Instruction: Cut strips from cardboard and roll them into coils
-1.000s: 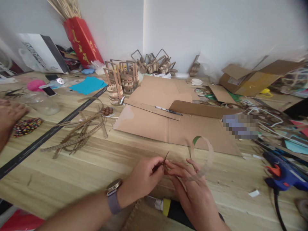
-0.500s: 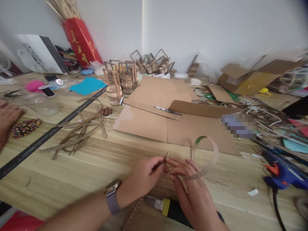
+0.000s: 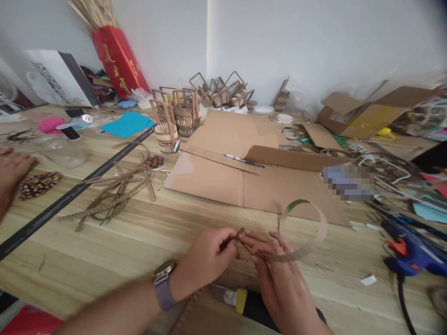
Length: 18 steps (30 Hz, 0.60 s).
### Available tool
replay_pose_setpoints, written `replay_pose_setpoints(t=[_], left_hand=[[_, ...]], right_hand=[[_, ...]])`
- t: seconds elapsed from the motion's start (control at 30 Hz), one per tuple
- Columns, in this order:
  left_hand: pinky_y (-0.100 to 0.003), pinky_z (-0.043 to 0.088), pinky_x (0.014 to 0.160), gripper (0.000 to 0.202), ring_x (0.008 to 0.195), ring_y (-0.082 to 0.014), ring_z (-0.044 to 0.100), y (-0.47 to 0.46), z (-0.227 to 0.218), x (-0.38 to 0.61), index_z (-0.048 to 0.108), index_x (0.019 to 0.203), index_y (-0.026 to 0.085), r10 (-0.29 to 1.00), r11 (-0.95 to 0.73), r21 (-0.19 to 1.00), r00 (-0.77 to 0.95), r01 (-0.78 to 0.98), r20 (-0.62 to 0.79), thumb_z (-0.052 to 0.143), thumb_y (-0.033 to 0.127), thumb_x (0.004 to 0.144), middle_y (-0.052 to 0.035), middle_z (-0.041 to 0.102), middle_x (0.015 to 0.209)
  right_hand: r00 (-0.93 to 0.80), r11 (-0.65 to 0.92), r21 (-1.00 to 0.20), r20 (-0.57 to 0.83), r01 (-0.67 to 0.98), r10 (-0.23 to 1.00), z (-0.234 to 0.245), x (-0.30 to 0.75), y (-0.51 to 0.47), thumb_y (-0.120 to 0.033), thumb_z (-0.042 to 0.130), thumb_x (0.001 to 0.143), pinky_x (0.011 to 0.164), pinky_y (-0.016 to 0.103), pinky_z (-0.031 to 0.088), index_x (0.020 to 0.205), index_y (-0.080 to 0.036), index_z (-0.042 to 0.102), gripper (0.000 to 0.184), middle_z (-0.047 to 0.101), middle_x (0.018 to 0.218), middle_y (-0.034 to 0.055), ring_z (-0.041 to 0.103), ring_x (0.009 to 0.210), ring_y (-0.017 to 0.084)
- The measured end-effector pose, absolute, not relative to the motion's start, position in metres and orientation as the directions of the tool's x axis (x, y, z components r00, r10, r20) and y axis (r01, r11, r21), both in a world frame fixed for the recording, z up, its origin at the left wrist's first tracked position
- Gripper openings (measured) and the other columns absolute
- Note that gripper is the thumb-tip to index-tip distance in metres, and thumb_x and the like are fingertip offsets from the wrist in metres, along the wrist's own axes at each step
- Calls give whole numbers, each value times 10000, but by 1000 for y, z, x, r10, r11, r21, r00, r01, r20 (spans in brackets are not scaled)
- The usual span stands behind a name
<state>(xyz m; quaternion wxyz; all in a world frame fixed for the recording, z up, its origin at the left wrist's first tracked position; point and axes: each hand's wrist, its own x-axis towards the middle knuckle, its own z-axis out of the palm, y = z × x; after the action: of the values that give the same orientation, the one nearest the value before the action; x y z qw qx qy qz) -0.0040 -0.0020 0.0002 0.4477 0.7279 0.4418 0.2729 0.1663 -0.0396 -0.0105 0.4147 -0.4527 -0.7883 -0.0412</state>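
A thin brown cardboard strip (image 3: 320, 232) curls in a loop above the back of my right hand (image 3: 281, 272). Its other end lies pinched in front of me, between the fingertips of both hands. My left hand (image 3: 211, 253), with a watch (image 3: 165, 281) on the wrist, is closed on a small dark folded bit at that end. The right thumb and fingers press on the strip just beside it. Below my hands lies a tool with a black-and-yellow handle (image 3: 240, 301), partly covered by my right hand. A ridged cardboard strip (image 3: 186, 311) is near it.
Flattened cardboard (image 3: 209, 181) bears a pen (image 3: 244, 160). At left lie loose strips (image 3: 115, 200), a bowl of brown balls (image 3: 155, 162) and another person's hand (image 3: 14, 170). Small baskets (image 3: 165, 135) stand behind. A blue glue gun (image 3: 414, 249) with a cable is at right.
The strip's loop has shifted slightly right and widened. My fingertips have turned the pinched end a little, tilting it further right. Both hands keep hold of it.
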Motion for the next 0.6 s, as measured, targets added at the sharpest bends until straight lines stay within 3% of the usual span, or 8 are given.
replay_pose_setpoints(t=[0.17, 0.6], left_hand=[[-216, 396, 614, 261, 702, -145, 599, -1, 2, -3, 655, 839, 166, 877, -222, 906, 480, 361, 24, 438, 269, 940, -14, 682, 768], [-216, 365, 584, 235, 653, -133, 582, -1, -1, -5, 636, 792, 167, 883, -242, 884, 469, 401, 29, 445, 211, 922, 0, 655, 714]], right_hand=[[-279, 596, -295, 675, 747, 683, -7, 168, -39, -140, 452, 940, 951, 426, 439, 945, -228, 534, 121, 747, 1012, 73, 692, 989, 210], [-246, 580, -319, 679, 750, 692, -11, 167, -40, -165, 403, 972, 935, 455, 465, 1047, -226, 522, 153, 756, 978, 73, 712, 936, 211]])
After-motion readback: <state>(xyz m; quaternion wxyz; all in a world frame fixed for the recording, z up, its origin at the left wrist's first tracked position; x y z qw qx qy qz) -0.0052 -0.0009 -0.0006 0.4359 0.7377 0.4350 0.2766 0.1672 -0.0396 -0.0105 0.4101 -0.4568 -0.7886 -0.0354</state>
